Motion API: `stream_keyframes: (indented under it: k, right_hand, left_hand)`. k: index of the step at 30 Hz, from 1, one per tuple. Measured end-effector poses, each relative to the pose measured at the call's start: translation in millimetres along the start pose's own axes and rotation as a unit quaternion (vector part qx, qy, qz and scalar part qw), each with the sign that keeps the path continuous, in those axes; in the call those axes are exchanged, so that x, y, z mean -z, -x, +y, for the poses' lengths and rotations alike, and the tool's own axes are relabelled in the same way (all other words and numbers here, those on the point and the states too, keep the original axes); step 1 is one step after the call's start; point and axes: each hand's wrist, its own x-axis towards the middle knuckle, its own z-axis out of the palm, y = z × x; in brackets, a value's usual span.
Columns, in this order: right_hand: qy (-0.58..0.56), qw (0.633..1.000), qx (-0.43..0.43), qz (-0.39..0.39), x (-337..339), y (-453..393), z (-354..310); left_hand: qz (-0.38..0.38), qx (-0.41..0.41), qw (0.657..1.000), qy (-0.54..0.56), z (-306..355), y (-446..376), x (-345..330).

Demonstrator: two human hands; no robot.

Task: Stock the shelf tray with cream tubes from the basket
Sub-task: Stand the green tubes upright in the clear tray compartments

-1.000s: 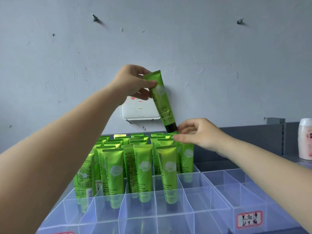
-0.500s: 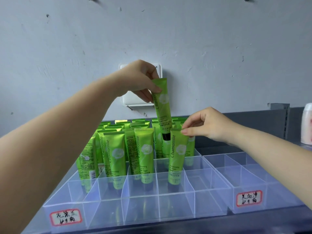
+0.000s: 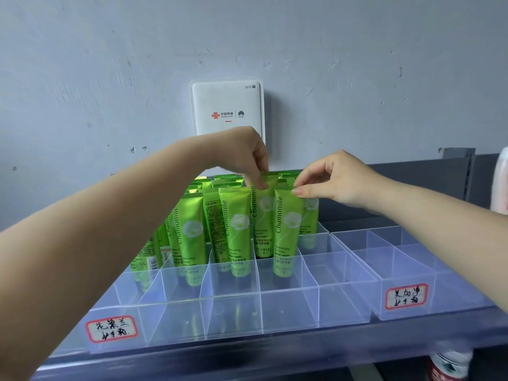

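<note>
Under the left hand [image 3: 242,155], a green chamomile cream tube [image 3: 262,213] is pinched at its crimp, cap down in the clear shelf tray [image 3: 288,312]. Just beside, the right hand [image 3: 335,180] pinches the front tube [image 3: 286,232]. Seating step, likely; next, let go and fetch more. Basket unseen.

- I see a grey-blue painted wall [image 3: 82,78] filling the upper half of the frame, scuffed and pocked.
- A white WiFi router [image 3: 226,105] hangs on it at upper centre, with red and black logos.
- At right sits a second clear divided tray [image 3: 398,259] with a red-bordered handwritten label [image 3: 406,296].
- A white-pink bottle [image 3: 501,182] is cut off at the right edge.
</note>
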Motion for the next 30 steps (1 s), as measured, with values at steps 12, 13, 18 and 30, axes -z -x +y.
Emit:
stream_keyframes:
  k: [12,13,18,30]
  right_hand:
    - [0.028,0.999,0.005,-0.027,-8,-5,-6]
    - [0.026,0.999,0.005,-0.03,-8,-5,-6]
    - [0.04,0.999,0.01,-0.035,-10,-6,-8]
    - [0.443,0.895,0.032,0.038,61,52,6]
  left_hand:
    - [-0.032,0.012,0.999,-0.017,-6,4,-6]
    - [-0.029,0.015,0.999,-0.002,-6,5,-4]
    - [0.038,0.015,0.997,0.065,-3,10,6]
    - [0.233,-0.071,0.95,-0.198,88,5,-39]
